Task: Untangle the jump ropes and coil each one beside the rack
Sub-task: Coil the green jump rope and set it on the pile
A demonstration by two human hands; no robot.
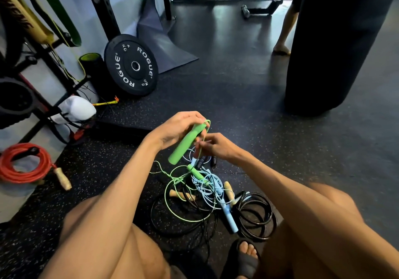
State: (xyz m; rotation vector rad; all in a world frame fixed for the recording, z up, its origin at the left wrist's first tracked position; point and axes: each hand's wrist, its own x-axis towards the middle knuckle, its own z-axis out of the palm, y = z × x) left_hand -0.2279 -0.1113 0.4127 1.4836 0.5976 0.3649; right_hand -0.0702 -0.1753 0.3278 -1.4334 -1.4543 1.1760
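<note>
head view: the left hand (176,127) curls round one green handle (186,142), held above the pile, while the right hand (218,147) pinches the thin green cord (165,196) just where it leaves the handle. the cord trails down into the tangle on the floor, crossing the light blue rope (207,189) and black rope (257,218). it looks light, limp and springy, likely to snag; best gripped by the stiff handle and fed through loosely. a red rope (26,164) lies coiled beside the rack (54,67).
</note>
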